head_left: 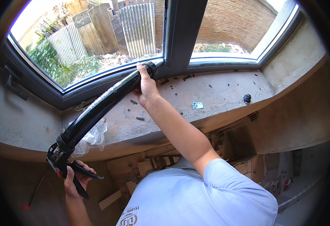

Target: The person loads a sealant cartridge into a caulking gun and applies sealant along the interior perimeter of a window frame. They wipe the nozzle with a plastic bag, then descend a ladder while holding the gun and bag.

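Note:
A long black caulking gun [101,109] slants from the lower left up to the window. My left hand [77,180] is wrapped round its handle and trigger at the back end. Near the front cap, my right hand [147,87] grips the barrel from beneath, thumb on top. The gun's nozzle tip points at the lower corner of the left glass pane [97,41], beside the dark upright of the window frame [184,34]. Whether the tip touches the glass cannot be made out. Behind the gun, part of the sill is hidden.
On the rough concrete sill [225,94] lie several black scraps, a small blue-white packet [197,106] and a dark round object [247,98]. Crumpled clear plastic [91,137] sits at the left. A window handle [14,84] juts out. Boards and cardboard clutter the floor below.

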Tool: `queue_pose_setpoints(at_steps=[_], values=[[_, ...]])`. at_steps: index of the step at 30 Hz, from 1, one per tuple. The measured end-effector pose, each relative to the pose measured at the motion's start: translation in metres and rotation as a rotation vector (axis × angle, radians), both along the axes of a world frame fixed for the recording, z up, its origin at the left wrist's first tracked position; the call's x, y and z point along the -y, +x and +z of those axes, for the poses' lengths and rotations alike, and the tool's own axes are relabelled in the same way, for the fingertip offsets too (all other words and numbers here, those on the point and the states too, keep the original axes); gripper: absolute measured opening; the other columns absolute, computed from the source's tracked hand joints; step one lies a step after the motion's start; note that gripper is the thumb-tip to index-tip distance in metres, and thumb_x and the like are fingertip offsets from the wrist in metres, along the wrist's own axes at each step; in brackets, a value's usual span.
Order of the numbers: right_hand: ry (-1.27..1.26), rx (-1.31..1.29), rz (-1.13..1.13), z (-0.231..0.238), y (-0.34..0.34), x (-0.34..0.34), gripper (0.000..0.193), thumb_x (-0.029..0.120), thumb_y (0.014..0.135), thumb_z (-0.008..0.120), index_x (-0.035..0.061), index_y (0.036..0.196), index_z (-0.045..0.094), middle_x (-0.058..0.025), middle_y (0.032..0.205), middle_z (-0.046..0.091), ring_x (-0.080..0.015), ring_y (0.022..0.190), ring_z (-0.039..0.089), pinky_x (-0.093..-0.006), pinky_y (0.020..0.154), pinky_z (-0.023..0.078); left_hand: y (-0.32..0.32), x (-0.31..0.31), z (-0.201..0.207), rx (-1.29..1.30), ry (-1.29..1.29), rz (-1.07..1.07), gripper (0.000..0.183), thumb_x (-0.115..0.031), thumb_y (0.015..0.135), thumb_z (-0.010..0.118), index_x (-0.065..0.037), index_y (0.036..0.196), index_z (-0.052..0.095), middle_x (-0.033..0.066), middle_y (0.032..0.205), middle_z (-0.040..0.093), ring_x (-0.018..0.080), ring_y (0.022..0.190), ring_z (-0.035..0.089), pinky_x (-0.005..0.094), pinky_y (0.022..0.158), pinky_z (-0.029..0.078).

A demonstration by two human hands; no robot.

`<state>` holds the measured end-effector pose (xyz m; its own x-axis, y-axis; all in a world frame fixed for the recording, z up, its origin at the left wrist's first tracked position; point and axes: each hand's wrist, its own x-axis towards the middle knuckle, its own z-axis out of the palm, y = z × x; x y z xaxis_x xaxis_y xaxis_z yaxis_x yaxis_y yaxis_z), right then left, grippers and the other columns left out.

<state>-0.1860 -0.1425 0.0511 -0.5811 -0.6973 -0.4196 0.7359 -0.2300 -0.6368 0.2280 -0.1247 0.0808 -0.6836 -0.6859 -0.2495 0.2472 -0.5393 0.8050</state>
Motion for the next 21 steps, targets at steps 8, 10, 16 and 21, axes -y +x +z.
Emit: queue_pose_setpoints(at_steps=[8, 10, 16, 21], values=[[0.011, -0.007, -0.009, 0.003, 0.002, -0.001, 0.054, 0.056, 0.091, 0.074, 0.0110, 0.118, 0.060, -0.0043, 0.103, 0.062, -0.0182, 0.092, 0.063, -0.0432, 0.080, 0.057, 0.000, -0.003, -0.005, 0.005, 0.011, 0.014, 0.053, -0.051, 0.104, 0.057, -0.001, 0.121, 0.056, 0.0165, 0.105, 0.068, 0.0337, 0.102, 0.071, 0.0516, 0.096, 0.059], [0.000, -0.028, 0.002, 0.004, 0.001, -0.001, 0.054, 0.056, 0.091, 0.074, 0.0109, 0.117, 0.060, -0.0042, 0.102, 0.062, -0.0184, 0.092, 0.063, -0.0431, 0.079, 0.056, 0.001, -0.003, -0.007, 0.002, 0.017, 0.021, 0.053, -0.052, 0.104, 0.057, -0.001, 0.120, 0.057, 0.0164, 0.105, 0.068, 0.0336, 0.101, 0.071, 0.0517, 0.095, 0.059], [0.044, -0.050, -0.009, 0.007, 0.002, -0.002, 0.054, 0.056, 0.090, 0.075, 0.0099, 0.115, 0.061, -0.0040, 0.100, 0.063, -0.0190, 0.091, 0.063, -0.0440, 0.079, 0.055, 0.004, -0.007, -0.021, -0.013, 0.066, 0.033, 0.051, -0.051, 0.104, 0.057, -0.002, 0.117, 0.057, 0.0162, 0.102, 0.068, 0.0339, 0.098, 0.072, 0.0519, 0.092, 0.060], [0.025, -0.078, -0.024, 0.014, 0.004, -0.005, 0.056, 0.057, 0.089, 0.076, 0.0088, 0.114, 0.061, -0.0040, 0.100, 0.062, -0.0190, 0.092, 0.063, -0.0444, 0.080, 0.054, 0.004, -0.012, -0.030, -0.022, 0.065, 0.038, 0.050, -0.052, 0.103, 0.057, -0.003, 0.115, 0.058, 0.0150, 0.098, 0.068, 0.0329, 0.096, 0.072, 0.0514, 0.090, 0.060]])
